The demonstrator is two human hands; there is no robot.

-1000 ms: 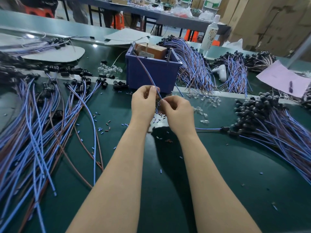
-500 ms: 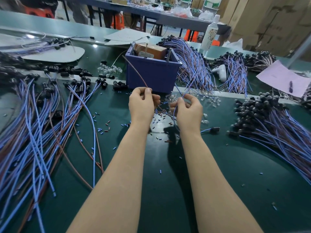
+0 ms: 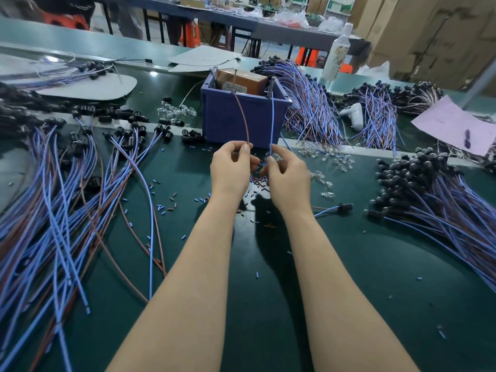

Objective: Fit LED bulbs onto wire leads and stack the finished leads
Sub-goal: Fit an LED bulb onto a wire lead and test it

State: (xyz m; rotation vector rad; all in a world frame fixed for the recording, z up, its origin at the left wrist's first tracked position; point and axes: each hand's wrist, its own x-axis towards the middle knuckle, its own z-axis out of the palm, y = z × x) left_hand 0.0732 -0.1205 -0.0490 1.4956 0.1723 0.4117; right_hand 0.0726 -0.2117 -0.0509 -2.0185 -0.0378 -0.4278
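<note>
Left hand (image 3: 230,169) fingers pinch thin brown wire (image 3: 243,116); right hand (image 3: 289,179) fingers pinch thin blue wire (image 3: 272,122). Large heap of black-capped blue-and-brown leads (image 3: 434,191) at right, probably finished. Loose clear LED bulbs (image 3: 339,160) on green table (image 3: 349,264) not yet fitted: likely midway.

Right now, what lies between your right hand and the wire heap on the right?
Loose clear bulbs and one black-capped wire on the green table, in the head view.
</note>
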